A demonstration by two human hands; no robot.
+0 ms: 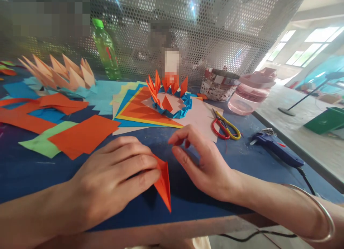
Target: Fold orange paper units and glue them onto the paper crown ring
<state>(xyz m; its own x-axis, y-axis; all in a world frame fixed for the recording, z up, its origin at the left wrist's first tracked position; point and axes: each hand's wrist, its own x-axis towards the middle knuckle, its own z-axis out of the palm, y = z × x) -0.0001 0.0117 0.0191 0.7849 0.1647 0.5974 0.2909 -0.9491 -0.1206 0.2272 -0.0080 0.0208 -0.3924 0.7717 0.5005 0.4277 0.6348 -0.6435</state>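
Head view, and the left hand [115,173] has a folded orange paper triangle [163,184] firmly in its grip, the paper's sharp tip pointing down toward the near edge of the dark blue worktop [34,177]. Right beside it, the right hand [204,163] hovers with its grip half open and curled, holding nothing, a thin silver bangle [319,213] on that wrist. Further out, red-and-yellow-handled metal scissors [225,127] sit by a pale pink paper sheet [199,120], with a blue hot glue gun [276,148] to their right. Loose orange paper sheets [83,136] cover the left side. On the pink sheet stands a ring of folded blue and orange paper points [172,105]. Right at the back, a peach folded paper crown [59,73] and a green plastic bottle [106,50] stand before a perforated metal screen [215,33].
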